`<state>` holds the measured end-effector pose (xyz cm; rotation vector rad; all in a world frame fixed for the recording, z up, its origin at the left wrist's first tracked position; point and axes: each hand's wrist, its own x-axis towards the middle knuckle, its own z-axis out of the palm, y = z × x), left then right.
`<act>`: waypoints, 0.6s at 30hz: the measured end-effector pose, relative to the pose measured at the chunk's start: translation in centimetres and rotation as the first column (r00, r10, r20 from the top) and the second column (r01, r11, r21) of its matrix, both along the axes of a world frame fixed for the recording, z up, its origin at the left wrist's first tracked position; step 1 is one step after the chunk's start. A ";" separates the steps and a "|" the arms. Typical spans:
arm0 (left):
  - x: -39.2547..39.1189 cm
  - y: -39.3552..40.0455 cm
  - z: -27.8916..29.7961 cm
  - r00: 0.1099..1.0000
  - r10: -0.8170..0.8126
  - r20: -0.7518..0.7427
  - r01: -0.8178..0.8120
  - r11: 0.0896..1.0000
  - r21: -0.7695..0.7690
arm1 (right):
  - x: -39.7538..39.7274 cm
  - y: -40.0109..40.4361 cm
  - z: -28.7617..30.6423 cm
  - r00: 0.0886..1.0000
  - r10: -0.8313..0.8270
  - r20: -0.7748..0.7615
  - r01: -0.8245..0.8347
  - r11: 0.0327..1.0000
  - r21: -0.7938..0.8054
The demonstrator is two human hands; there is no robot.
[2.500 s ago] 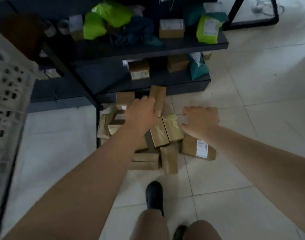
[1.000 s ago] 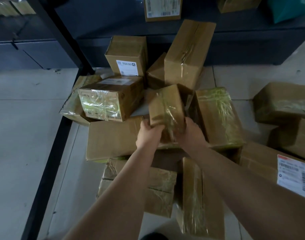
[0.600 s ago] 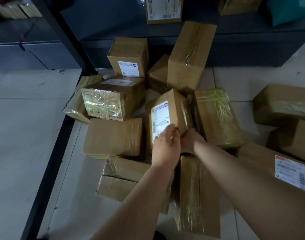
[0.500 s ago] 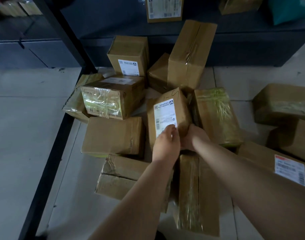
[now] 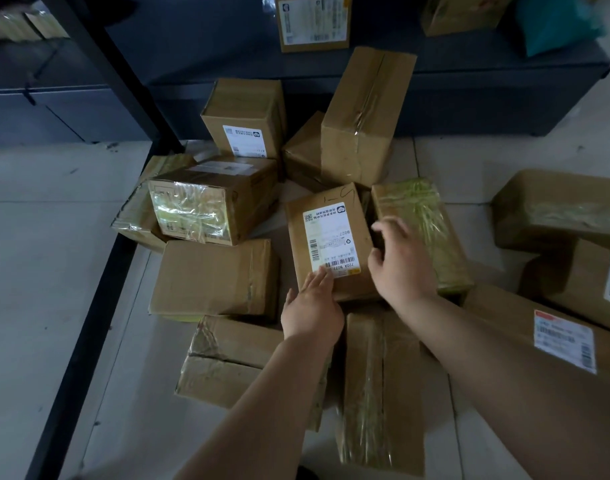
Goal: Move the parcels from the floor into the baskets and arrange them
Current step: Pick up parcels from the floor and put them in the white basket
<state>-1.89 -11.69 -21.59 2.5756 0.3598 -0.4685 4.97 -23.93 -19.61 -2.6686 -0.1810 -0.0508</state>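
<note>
2 hands on 1 labelled parcel (image 5: 331, 242): left hand (image 5: 312, 308) flat, right hand (image 5: 402, 263) loose, fingers spread.

Pale tiled floor (image 5: 47, 271), dark metal shelving (image 5: 469, 98), dim light.

Two bare forearms, no sleeves, left hand (image 5: 312, 308), right hand (image 5: 402, 265), no rings or watch visible

Your labelled parcel (image 5: 331, 242) is boxed in: taped box (image 5: 422, 233) touching its right, plain carton (image 5: 215, 277) close left, tall carton (image 5: 364, 116) behind. Bare floor tiles (image 5: 43, 271) left of the black shelf frame (image 5: 88, 289) look open, though dim.
</note>
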 end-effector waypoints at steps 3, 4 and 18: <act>0.1 -0.6 -0.2 1.000 -0.028 0.003 0.028 0.997 0.070 | 1.2 -2.2 -0.3 0.971 -0.145 -0.190 0.088 0.955 -0.282; 0.2 -0.8 -0.2 1.000 -0.031 0.001 0.031 0.996 0.083 | 1.5 -2.8 -0.5 0.929 -0.207 -0.307 0.094 0.934 -0.344; 0.4 0.2 0.5 0.999 0.009 -0.035 -0.001 0.980 0.200 | 3.0 -10.5 -2.0 0.817 -0.141 -0.559 0.324 0.915 0.242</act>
